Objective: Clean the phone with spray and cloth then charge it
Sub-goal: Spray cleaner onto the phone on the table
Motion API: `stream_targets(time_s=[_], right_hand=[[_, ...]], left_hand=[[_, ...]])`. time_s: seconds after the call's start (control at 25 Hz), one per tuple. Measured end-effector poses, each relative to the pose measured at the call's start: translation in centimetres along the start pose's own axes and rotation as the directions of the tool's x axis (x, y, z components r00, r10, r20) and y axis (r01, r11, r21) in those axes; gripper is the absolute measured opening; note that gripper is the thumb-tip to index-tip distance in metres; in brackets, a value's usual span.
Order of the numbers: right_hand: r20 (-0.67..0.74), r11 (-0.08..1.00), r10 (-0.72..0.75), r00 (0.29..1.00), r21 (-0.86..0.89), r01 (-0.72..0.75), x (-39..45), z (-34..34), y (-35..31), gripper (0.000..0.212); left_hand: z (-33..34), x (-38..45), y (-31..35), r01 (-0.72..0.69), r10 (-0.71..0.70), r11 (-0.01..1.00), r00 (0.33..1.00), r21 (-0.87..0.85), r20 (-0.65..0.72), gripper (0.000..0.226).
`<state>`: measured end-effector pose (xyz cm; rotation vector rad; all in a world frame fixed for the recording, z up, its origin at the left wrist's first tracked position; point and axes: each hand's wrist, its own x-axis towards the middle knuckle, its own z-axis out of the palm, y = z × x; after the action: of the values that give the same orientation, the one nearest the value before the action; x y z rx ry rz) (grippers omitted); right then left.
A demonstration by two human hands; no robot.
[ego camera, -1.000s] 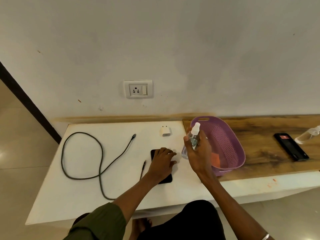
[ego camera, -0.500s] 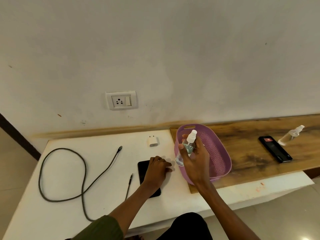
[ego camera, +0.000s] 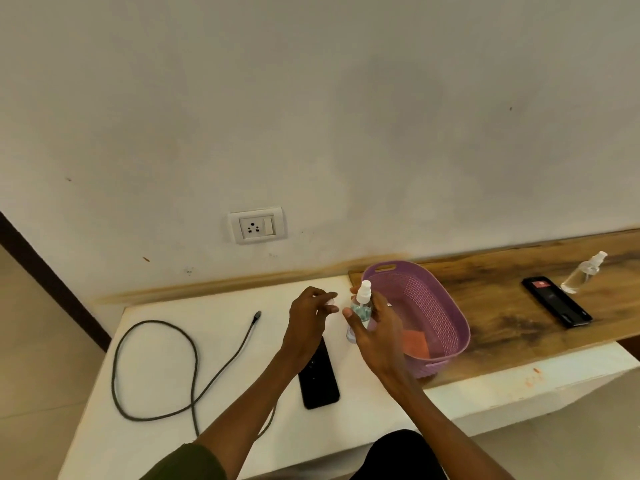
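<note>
- Right hand (ego camera: pixel 375 336) wrapped around a small clear spray bottle (ego camera: pixel 362 308), held upright above the white table (ego camera: pixel 166 368); white nozzle end up, long axis near vertical.
- Left hand (ego camera: pixel 308 318) raised just left of the bottle, fingers curled, tips pinched on something small and pale; can't tell what it is. Not touching the bottle, small gap between them.
- Phone (ego camera: pixel 318 377) lies flat on the white table below the left wrist, dark face up. Long axis runs toward/away from the person, far end partly hidden by the left hand and forearm.
- Grey cable (ego camera: pixel 152 368) looped on the table left of the phone, one plug end pointing toward the wall.
- Wall socket (ego camera: pixel 257 225) above the table, nothing plugged in.
- Purple basket (ego camera: pixel 446 306) just right of the right hand, sitting on the wood board (ego camera: pixel 512 323); orange cloth (ego camera: pixel 414 342) inside at the bottom.
- Second phone (ego camera: pixel 556 301) and second spray bottle (ego camera: pixel 583 273) far right on the wood board, bottle lying tilted with its nozzle toward the wall.
</note>
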<state>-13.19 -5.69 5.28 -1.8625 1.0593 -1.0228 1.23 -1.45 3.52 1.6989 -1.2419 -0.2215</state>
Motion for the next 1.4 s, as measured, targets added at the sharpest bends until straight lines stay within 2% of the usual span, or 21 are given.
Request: stream_targets(time_s=[0.44,0.64,0.92,1.08,1.4], right_hand=[[0.119,0.998,0.055,0.991,0.009,-0.056,-2.0,4.2,-3.9,0.046],[0.163,1.000,-0.005,0.987,0.023,0.001,-3.4,6.4,-5.5,0.040],[0.208,0.999,0.005,0.978,0.033,-0.012,-4.3,7.5,-6.6,0.042],[0.239,1.000,0.004,0.971,0.006,-0.005,-4.7,7.7,-7.0,0.048],[0.239,0.999,-0.037,0.970,0.009,0.036,-4.4,7.5,-7.6,0.031]], left_hand=[[-8.1,-0.5,3.3,-0.094,0.078,0.990,0.987,-0.108,-0.142,0.027],[-10.8,-1.5,4.0,-0.087,0.069,0.988,0.987,-0.124,-0.144,0.025],[-12.7,-2.6,4.4,-0.104,0.077,0.987,0.976,-0.125,-0.206,0.025],[-12.9,-3.0,4.7,-0.089,0.060,0.986,0.978,-0.141,-0.198,0.024],[-13.2,-2.8,5.0,-0.031,0.018,0.994,0.992,-0.107,-0.123,0.017]])
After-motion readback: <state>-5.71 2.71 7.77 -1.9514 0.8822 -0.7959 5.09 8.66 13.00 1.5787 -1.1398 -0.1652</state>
